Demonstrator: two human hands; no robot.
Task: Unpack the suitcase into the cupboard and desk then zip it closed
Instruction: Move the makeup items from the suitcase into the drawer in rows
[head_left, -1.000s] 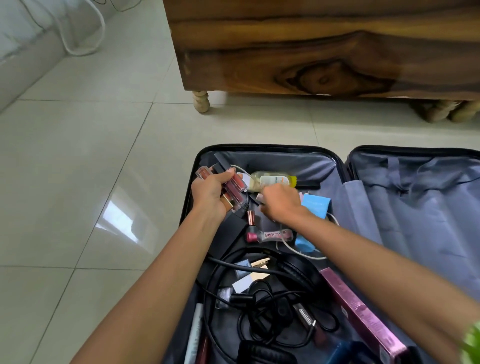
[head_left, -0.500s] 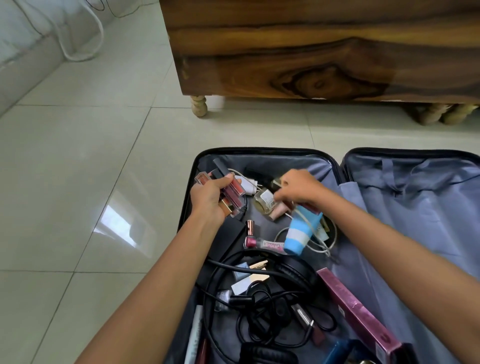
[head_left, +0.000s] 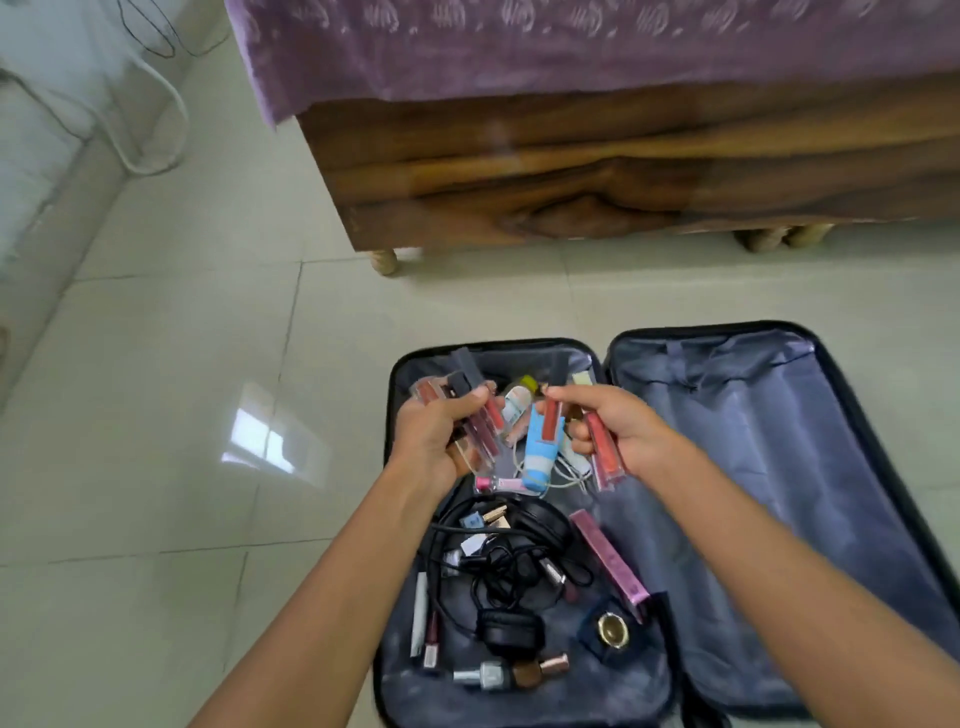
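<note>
Tiled floor (head_left: 156, 415), suitcase (head_left: 779, 467) open; my left hand (head_left: 436, 441) and right hand (head_left: 618, 426) each grip what look like lip-gloss tubes (head_left: 602, 447).

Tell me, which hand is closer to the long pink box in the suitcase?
Right. The right hand hovers just above and beyond the pink box; the left hand is farther off, on the suitcase's left side.

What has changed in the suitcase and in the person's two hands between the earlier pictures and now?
The right hand, which was reaching among the toiletries, has lifted and now grips lip gloss tubes. The blue tube went from lying flat to standing tilted among the white cable. The camera tilted up, bringing a purple cloth into view. The left hand holds its bundle of lip glosses as before; the headphones and pink box stayed put.
</note>
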